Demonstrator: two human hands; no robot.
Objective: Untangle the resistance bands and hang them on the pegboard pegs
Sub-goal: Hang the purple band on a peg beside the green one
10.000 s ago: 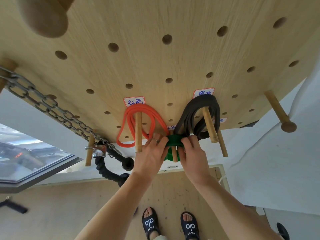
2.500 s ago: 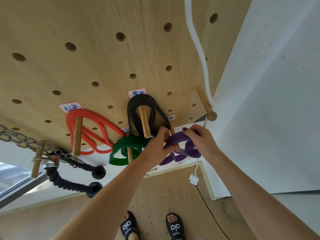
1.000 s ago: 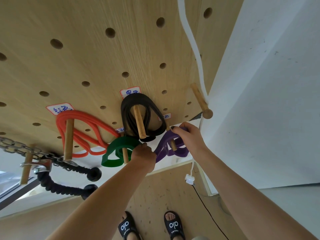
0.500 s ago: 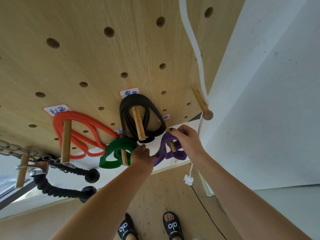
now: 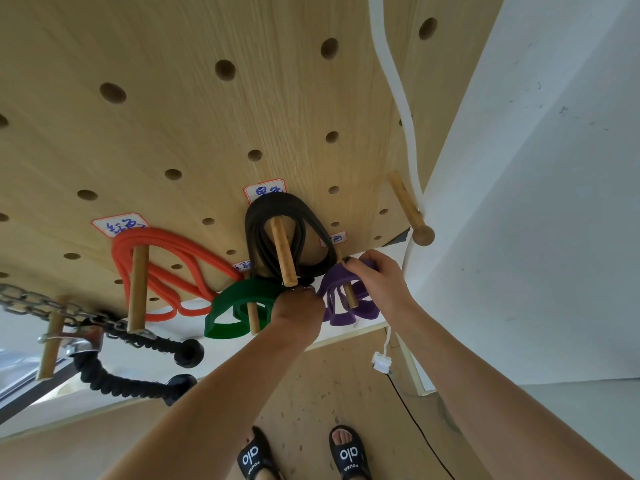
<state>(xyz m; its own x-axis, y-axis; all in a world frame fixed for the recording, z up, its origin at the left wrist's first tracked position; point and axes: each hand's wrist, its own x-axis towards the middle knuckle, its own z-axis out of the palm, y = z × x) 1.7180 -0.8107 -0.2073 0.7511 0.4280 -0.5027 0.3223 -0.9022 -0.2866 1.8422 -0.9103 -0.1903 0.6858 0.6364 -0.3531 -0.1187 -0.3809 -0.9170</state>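
Observation:
Four bands hang on wooden pegs of the pegboard [image 5: 194,126]: a red band [image 5: 180,258] at the left, a black band [image 5: 258,237] in the middle, a green band [image 5: 228,306] below it, and a purple band [image 5: 336,299] at the right. The purple band is looped over its short peg [image 5: 350,296]. My right hand [image 5: 375,284] pinches the purple band's upper edge close to the board. My left hand [image 5: 298,311] is curled at that band's left edge, just under the black band; its fingertips are hidden.
A metal chain [image 5: 38,304] and a black rope handle [image 5: 131,382] hang at the lower left. A white cord [image 5: 398,98] runs down past a knobbed peg [image 5: 410,213] by the white wall. A black cable [image 5: 415,424] lies on the floor near my sandalled feet.
The purple band has gone from being held in both hands in front of the board to sitting over its peg. My left hand dropped to the band's left side; my right hand stays on top.

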